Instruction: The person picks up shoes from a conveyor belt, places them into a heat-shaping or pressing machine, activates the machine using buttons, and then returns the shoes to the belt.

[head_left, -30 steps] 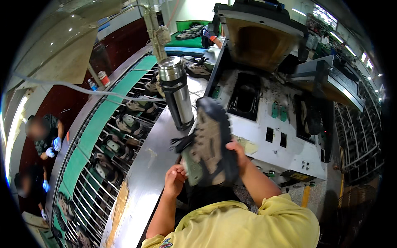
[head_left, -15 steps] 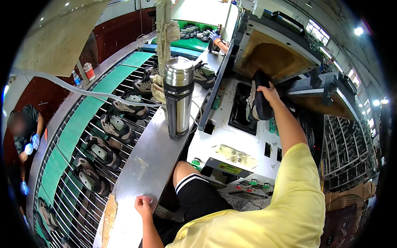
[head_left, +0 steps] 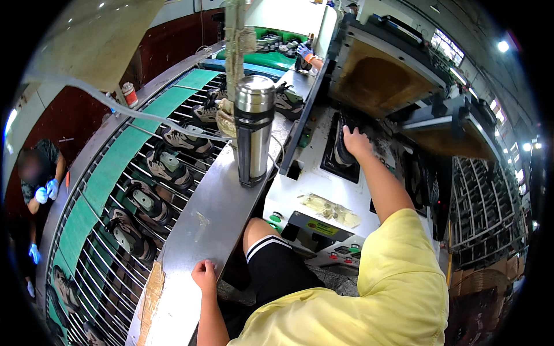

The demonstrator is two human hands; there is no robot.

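My right hand [head_left: 358,143] reaches into the white machine [head_left: 311,193] and grips a dark shoe [head_left: 341,151], which sits down in the black-rimmed recess. Part of the shoe is hidden by the hand and the recess walls. My left hand [head_left: 204,275] is curled closed at the edge of the metal tabletop [head_left: 193,236], with nothing visible in it. Above the recess, the machine's lid [head_left: 384,72] stands raised, its brown padded underside showing. A second raised lid [head_left: 456,130] is to its right, over another recess with a dark shoe [head_left: 414,176].
A steel flask [head_left: 254,138] stands on the tabletop beside a post. Left of it, several brown and black shoes [head_left: 167,167] lie on a rod conveyor [head_left: 109,277] with a green strip. Beyond the conveyor is a gloved co-worker [head_left: 43,179]; another gloved hand [head_left: 304,52] shows at the back.
My right hand has lowered the shoe from above the machine into the recess. My left hand stays closed by the tabletop edge. The view has shifted slightly.
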